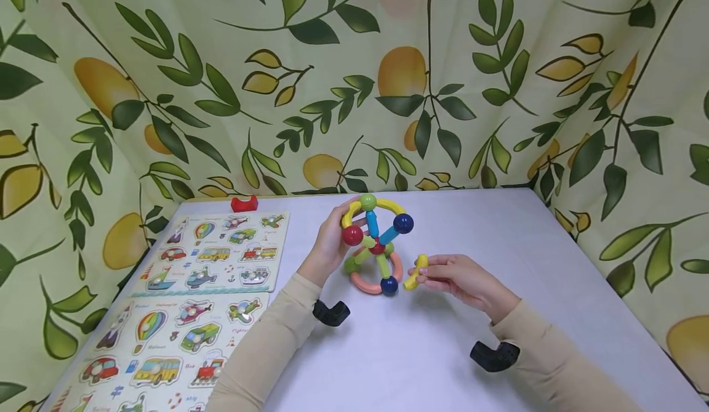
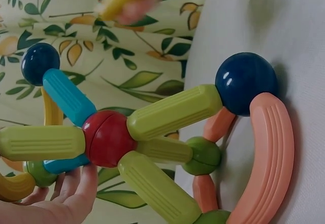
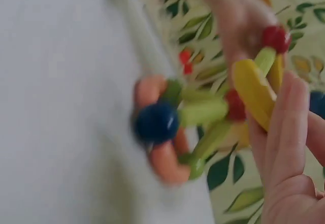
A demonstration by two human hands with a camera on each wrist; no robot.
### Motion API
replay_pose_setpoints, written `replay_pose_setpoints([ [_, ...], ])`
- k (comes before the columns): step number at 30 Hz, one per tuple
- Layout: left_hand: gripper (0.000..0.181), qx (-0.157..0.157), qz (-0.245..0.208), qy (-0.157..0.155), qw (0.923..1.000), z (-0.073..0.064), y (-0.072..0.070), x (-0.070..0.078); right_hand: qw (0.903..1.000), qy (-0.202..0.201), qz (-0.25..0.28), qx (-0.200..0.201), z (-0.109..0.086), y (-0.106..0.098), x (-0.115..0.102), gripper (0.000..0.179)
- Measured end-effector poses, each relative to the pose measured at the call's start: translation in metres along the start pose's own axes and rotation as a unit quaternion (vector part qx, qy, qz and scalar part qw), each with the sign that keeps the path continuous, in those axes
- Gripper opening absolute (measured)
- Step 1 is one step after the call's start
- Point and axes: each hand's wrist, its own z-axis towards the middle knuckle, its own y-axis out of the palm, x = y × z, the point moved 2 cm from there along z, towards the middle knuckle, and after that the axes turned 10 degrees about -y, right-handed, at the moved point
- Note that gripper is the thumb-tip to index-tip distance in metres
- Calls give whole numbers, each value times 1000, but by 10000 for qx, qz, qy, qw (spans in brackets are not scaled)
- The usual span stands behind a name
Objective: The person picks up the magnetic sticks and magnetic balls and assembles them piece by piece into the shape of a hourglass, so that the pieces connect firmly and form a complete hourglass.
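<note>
A toy structure of balls and rods stands on the table, with a red ball at its centre. Its base is a ring of curved pink rods joined by a dark blue ball and green balls. Green and light blue rods reach out to further balls, and yellow curved rods arch over the top. My left hand holds the structure's upper left side, fingers by a blue rod and a green ball. To its right, apart from it, my right hand pinches a loose yellow curved rod.
Two picture puzzle boards with vehicle pieces lie along the table's left side. A small red block sits at the back edge behind them. A leaf-patterned curtain hangs behind the white table.
</note>
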Motion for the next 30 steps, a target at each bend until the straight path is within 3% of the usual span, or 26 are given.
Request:
replay_pose_setpoints([
  [2, 52, 9, 17, 14, 10000, 0, 0, 0, 9997, -41, 230, -90, -2, 9, -7, 61],
  [6, 51, 54, 12, 25, 10000, -1, 0, 1, 9979, -99, 621, -146, -2, 23, -20, 41],
  [9, 51, 70, -8, 23, 10000, -2, 0, 1, 9957, -161, 914, -7, 2, 30, -26, 26],
  [13, 51, 56, 37, 20, 10000, -2, 1, 1, 9935, -229, 1095, 194, 4, 36, -29, 19],
  [21, 51, 81, 159, 44, 9998, -1, 1, -1, 9910, -585, 1024, 639, 8, 58, -30, 26],
  [30, 51, 117, 273, 94, 9995, -3, 0, -1, 9784, -1149, 1281, 1149, 20, 84, -26, 33],
])
